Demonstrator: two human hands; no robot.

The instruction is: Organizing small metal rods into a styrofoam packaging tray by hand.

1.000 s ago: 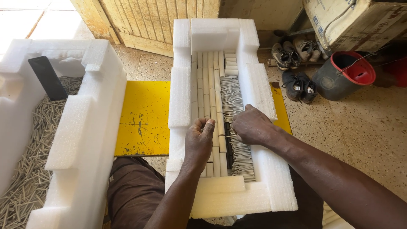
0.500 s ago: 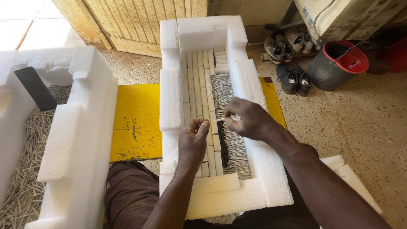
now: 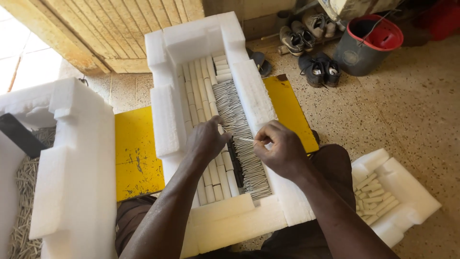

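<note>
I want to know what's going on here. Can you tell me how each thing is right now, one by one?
left hand: resting on the white pieces, fingertips at the thin stick
right hand: pinching the thin stick
thin stick: held level over the row of sticks
foam tray: on the yellow board, partly filled
row of sticks: packed side by side
yellow board: flat on the floor, scuffed
bucket: upright, open
</note>
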